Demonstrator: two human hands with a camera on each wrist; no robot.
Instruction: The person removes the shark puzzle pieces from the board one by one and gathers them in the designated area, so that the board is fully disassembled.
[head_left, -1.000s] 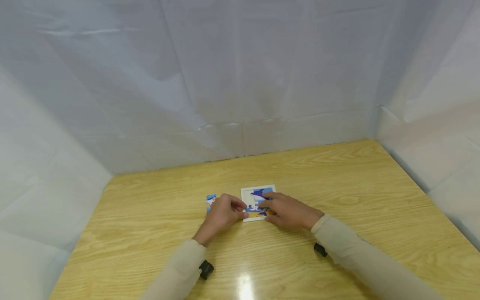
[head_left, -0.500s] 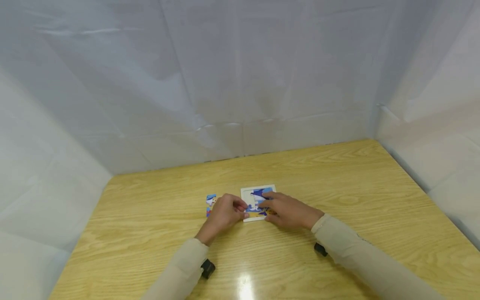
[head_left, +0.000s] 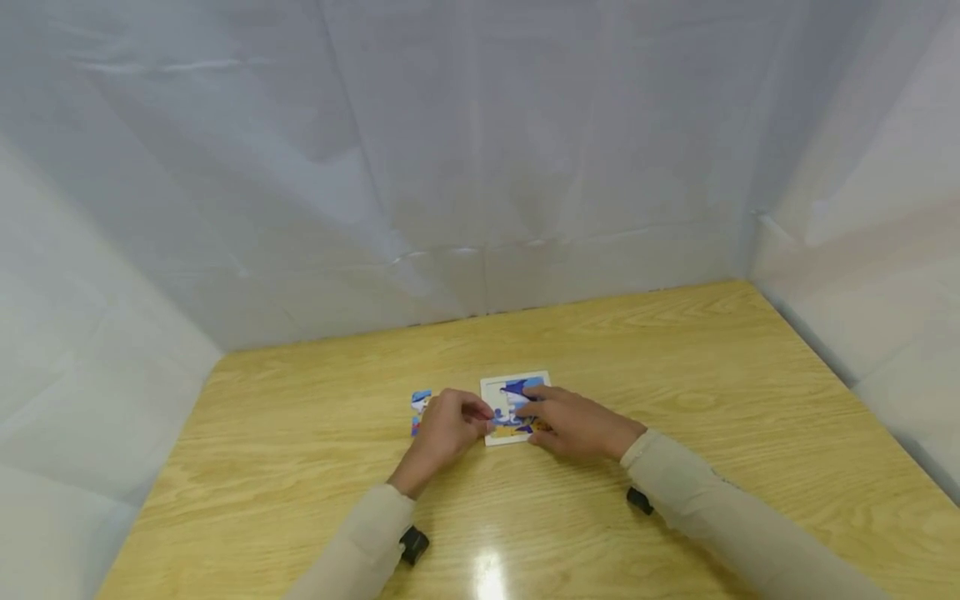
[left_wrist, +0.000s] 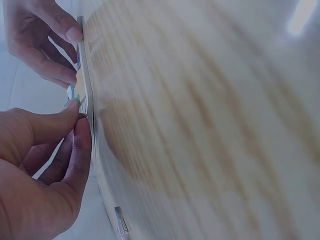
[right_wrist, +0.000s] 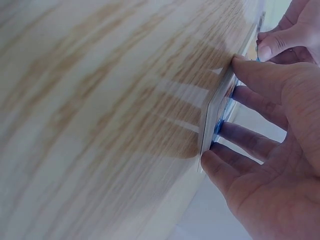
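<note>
A small white puzzle tray (head_left: 517, 381) with a blue, white and orange picture lies on the wooden table (head_left: 675, 367). My left hand (head_left: 483, 419) is at the tray's left edge. Its thumb and forefinger (left_wrist: 82, 131) pinch a blue puzzle piece (head_left: 500, 417) there. My right hand (head_left: 534, 417) lies over the tray's right half, its straight fingers (right_wrist: 250, 131) spread on the picture and its thumb on the near edge (right_wrist: 211, 117). Most of the picture is hidden under both hands.
A few loose blue and white puzzle pieces (head_left: 419, 402) lie on the table just left of my left hand. White sheeting (head_left: 480, 167) closes in the table at the back and on both sides. A glare spot (head_left: 489, 575) sits near the front edge.
My left hand has shifted slightly toward the tray with the piece pinched in it. The right hand and the tray have stayed put.
</note>
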